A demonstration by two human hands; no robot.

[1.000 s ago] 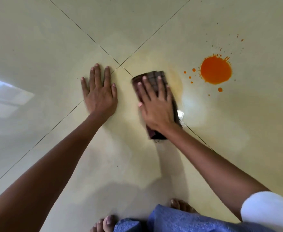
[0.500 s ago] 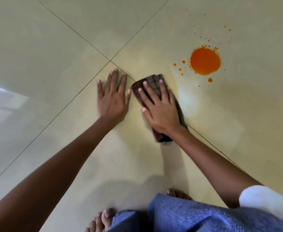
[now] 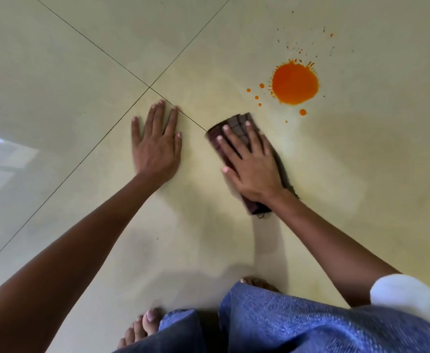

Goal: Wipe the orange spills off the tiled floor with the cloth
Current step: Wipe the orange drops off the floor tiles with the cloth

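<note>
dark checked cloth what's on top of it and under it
The right hand presses flat on the dark checked cloth, fingers straight. The tiled floor under it is covered, unseen.

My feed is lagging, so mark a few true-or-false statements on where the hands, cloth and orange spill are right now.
The right hand presses flat on the cloth. True.
The cloth covers the big orange spill. False: the spill lies bare, beyond the cloth and apart from it.
The left hand holds a second cloth. False: it rests flat on the tiled floor, holding nothing.
Beside the big spill lie small orange droplets. True.
</note>
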